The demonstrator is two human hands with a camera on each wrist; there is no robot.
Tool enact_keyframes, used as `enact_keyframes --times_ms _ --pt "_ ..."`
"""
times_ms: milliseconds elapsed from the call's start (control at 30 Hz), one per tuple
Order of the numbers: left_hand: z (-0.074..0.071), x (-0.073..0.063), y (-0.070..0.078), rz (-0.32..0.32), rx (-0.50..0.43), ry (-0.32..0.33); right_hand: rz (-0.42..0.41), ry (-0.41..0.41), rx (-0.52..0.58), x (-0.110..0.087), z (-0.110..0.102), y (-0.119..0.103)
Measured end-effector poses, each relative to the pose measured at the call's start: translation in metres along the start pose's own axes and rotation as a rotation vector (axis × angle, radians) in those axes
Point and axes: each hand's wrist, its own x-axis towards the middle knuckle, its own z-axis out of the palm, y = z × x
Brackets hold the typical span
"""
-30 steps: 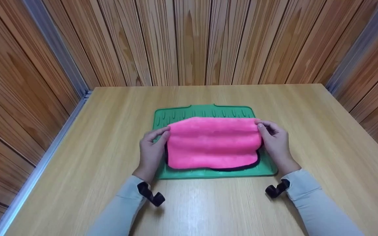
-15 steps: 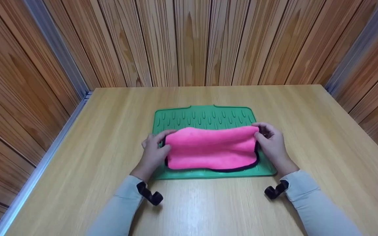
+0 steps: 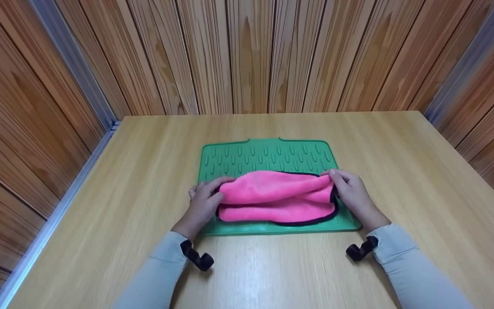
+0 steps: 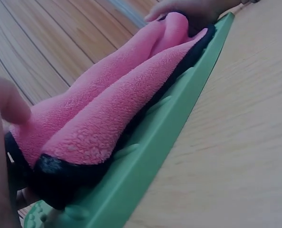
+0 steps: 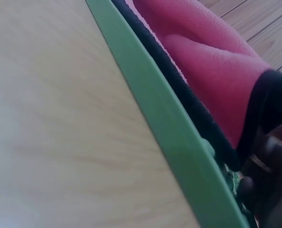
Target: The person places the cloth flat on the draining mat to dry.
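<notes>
A fluffy pink towel [image 3: 268, 189] with black edging lies bunched lengthwise on a green mat [image 3: 264, 156] in the head view. My left hand [image 3: 202, 204] grips its left end, thumb over the pink pile. At the opposite end my right hand [image 3: 352, 191] pinches the far corner between thumb and fingers. A long crease runs between two rolls of the towel [image 4: 98, 109], plain in the left wrist view. Seen from the right wrist, the black border [image 5: 193, 104] hangs along the mat's near edge. Some fingers of both hands are hidden behind the cloth.
The mat, covered in raised oblong ridges, lies on a light wooden table [image 3: 251, 266]. Wood-plank walls [image 3: 251, 56] rise behind the table and at both sides. A metal strip [image 3: 54, 219] runs along its left side. Each sleeve cuff bears a black wrist mount [image 3: 197, 256].
Both hands have brought the towel's far edge down and nearer, folding it over itself. More of the mat's back shows. The left hand has shifted its hold on the left end.
</notes>
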Motion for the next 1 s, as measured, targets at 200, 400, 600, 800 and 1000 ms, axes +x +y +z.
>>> enact_keyframes --times_ms 200,400,600,800,1000 --pt "0.002 -0.005 0.010 0.090 -0.010 0.109 0.014 0.011 -0.054 -0.002 0.000 -0.002" --pt "0.007 -0.014 0.028 0.262 0.062 0.350 -0.233 0.250 0.070 -0.002 0.005 -0.001" --pt "0.010 -0.014 0.031 0.240 0.086 0.388 -0.366 0.314 0.108 -0.002 0.008 0.000" --pt "0.008 -0.013 0.031 -0.035 0.117 0.228 -0.185 0.110 -0.006 -0.002 0.005 0.002" --pt "0.010 -0.013 0.031 -0.089 0.201 0.136 -0.132 -0.134 -0.098 0.002 0.003 0.002"
